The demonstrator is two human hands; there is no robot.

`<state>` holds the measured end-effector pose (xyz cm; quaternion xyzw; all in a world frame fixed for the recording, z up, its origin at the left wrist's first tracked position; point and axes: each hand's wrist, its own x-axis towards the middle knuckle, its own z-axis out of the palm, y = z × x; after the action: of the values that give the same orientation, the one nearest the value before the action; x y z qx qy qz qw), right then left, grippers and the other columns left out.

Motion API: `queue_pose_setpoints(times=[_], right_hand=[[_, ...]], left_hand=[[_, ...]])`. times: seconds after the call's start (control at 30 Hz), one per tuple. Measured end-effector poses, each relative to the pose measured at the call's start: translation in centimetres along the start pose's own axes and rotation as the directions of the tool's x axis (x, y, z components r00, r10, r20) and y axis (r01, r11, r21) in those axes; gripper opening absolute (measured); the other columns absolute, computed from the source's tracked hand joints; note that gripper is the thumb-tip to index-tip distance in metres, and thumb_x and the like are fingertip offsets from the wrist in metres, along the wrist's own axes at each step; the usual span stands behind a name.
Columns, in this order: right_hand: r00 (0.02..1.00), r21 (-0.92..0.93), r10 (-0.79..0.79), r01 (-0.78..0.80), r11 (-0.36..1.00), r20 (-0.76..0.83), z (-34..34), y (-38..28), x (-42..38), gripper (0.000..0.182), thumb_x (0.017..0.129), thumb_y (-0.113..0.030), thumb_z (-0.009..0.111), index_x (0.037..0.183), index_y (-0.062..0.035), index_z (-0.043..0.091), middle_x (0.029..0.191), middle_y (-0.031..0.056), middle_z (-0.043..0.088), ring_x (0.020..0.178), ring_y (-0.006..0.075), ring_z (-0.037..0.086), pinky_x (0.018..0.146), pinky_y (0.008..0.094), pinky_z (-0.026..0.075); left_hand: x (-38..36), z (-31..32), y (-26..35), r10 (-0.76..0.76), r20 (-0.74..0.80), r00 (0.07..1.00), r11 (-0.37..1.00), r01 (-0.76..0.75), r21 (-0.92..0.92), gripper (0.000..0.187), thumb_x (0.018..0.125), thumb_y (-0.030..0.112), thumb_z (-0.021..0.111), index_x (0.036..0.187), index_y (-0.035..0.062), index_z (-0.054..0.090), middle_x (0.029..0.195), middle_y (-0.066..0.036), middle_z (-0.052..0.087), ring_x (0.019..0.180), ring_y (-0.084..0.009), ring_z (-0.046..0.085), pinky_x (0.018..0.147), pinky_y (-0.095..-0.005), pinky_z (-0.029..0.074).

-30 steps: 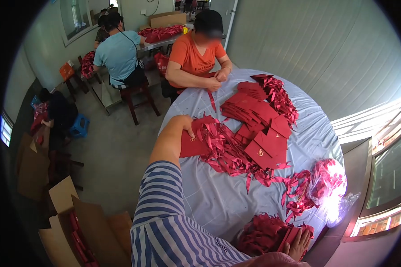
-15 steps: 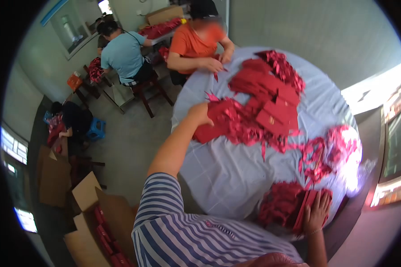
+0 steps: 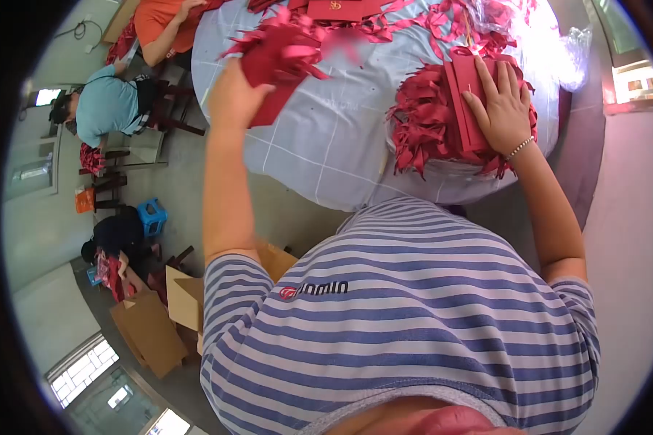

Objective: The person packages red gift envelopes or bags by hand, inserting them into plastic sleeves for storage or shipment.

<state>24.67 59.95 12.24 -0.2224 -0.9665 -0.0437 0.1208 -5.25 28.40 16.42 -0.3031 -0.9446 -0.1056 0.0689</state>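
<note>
My left hand [image 3: 233,98] grips a bundle of red card pouches [image 3: 272,72] with shiny ribbon ends sticking out at the top. The bundle is raised at the left side of the round table. On the right, my right hand [image 3: 502,109] lies flat with fingers spread on a stack of red card pouches [image 3: 461,109]. Crumpled red ribbons [image 3: 419,116] bunch along the left side of this stack. More red pouches with a gold print [image 3: 335,10] lie at the table's far side, partly cut off by the view.
A pale cloth covers the round table [image 3: 319,156]. Loose ribbons and clear plastic wrap [image 3: 573,58] lie at the far right. A person in orange [image 3: 156,29] sits at the far left edge. Open cardboard boxes [image 3: 149,330], a blue stool [image 3: 152,216] and other seated people are to the left.
My left hand has taken a bundle of pouches off the pile and brought it nearer to me. My right hand stays on its stack. The view has tilted down toward my body.
</note>
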Motion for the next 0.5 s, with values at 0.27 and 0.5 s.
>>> queue_pose_setpoints(times=[0.27,0.5], right_hand=[[0.999,0.011,0.022,-0.022,1.000,-0.029,-0.4,0.1,-0.2,0.069,0.093,-0.060,0.040,0.151,-0.0241,0.025,0.150,0.0256,0.028,0.142,0.0393,0.022,0.110,0.0589,0.018],[0.998,0.040,0.039,-0.037,0.999,-0.052,-0.3,0.1,-0.7,0.070,0.093,-0.060,0.040,0.151,-0.0236,0.026,0.150,0.0259,0.028,0.142,0.0397,0.021,0.111,0.0587,0.018]], left_hand=[[-5.0,7.0,4.8,-0.078,0.318,0.945,0.995,0.052,0.089,0.077,0.056,0.029,0.089,0.115,0.0017,0.048,0.106,-0.020,0.065,0.096,-0.0359,0.065,0.081,-0.0441,0.053],[-5.2,7.5,4.5,-0.036,0.275,0.961,0.996,0.013,0.086,0.067,0.062,0.031,0.085,0.112,0.0013,0.053,0.091,-0.019,0.068,0.088,-0.0358,0.067,0.075,-0.0452,0.053]])
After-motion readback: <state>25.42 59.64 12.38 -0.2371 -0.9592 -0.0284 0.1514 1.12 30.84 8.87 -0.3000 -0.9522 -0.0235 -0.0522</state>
